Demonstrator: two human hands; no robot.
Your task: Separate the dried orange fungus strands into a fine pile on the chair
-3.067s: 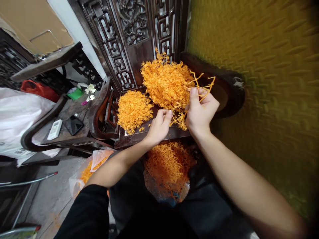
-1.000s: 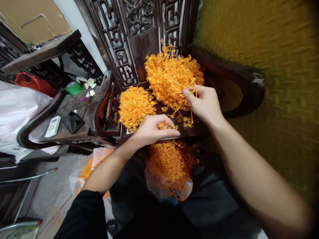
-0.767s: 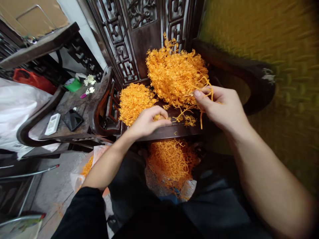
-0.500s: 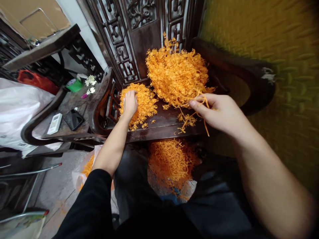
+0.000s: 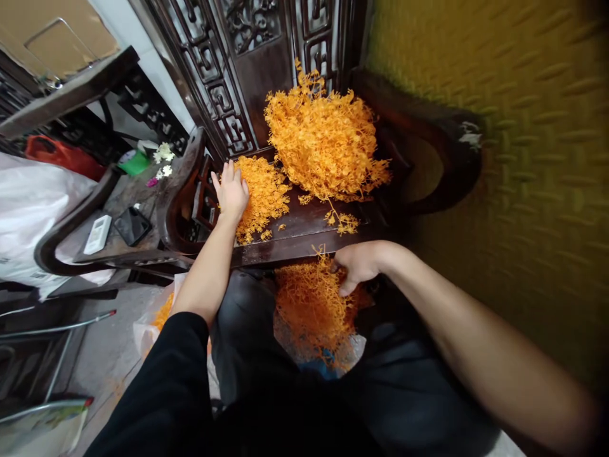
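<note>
My left hand (image 5: 231, 193) rests on the left edge of a small pile of loose orange blossoms (image 5: 261, 197), its fingers spread. Beside that pile on the dark wooden seat (image 5: 304, 219) stands a large heap of orange flower sprigs (image 5: 326, 143). One loose sprig (image 5: 343, 221) lies near the seat's front edge. Below the edge, my right hand (image 5: 364, 263) hangs with thumb and fingers apart over a tangle of thin orange stems (image 5: 311, 295). This tangle fills a clear plastic bag (image 5: 356, 349) between my knees.
Carved armrests (image 5: 428, 136) flank the seat. On the side table (image 5: 133, 197) at left lie a white remote-like device (image 5: 98, 235), a black flat object (image 5: 132, 225), a green tape roll (image 5: 134, 162) and white flowers (image 5: 164, 152). A plastic bag with orange bits (image 5: 162, 314) stands on the floor.
My right hand has moved down from beside the large heap to the stem tangle and let go of its stems. My left hand has shifted slightly left and spread its fingers.
</note>
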